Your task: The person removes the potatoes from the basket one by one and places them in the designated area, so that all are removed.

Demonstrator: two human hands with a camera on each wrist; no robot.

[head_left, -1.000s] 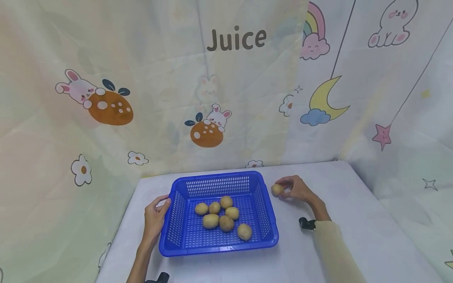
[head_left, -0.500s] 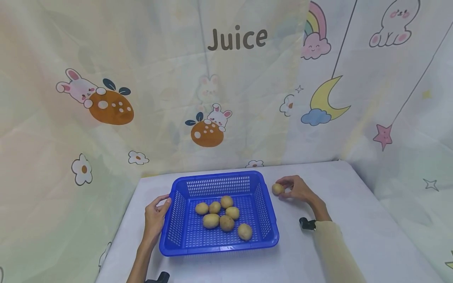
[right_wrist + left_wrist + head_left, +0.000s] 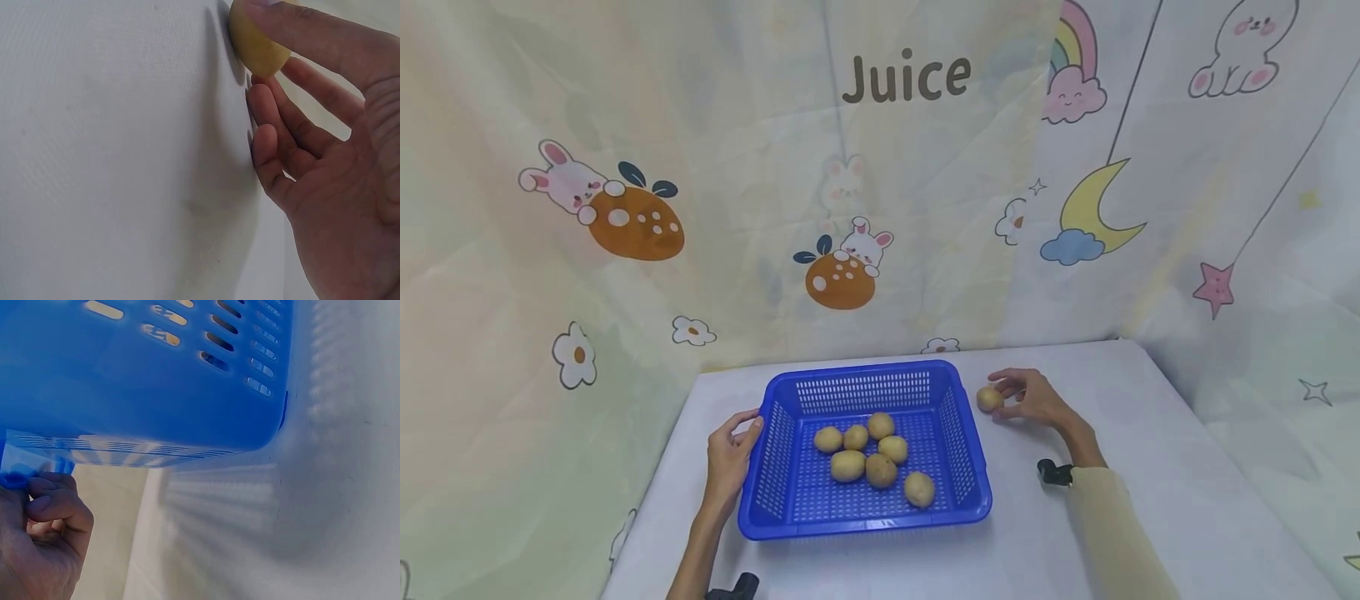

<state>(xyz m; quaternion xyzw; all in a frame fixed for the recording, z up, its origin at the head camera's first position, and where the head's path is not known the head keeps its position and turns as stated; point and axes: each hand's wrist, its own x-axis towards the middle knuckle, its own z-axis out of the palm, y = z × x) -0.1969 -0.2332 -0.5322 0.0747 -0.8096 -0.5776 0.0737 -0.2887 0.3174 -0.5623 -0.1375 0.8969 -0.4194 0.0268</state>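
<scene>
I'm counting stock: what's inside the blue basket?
Seven potatoes lie in the blue plastic basket, on its slotted floor; the patches of floor beneath them are hidden.

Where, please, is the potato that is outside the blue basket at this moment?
In the head view, the potato is just right of the blue basket, near its far right corner, with the right hand touching it.

Draped booth [image 3: 1262,417], cartoon-print curtains [image 3: 737,192], white table [image 3: 1022,533]
</scene>
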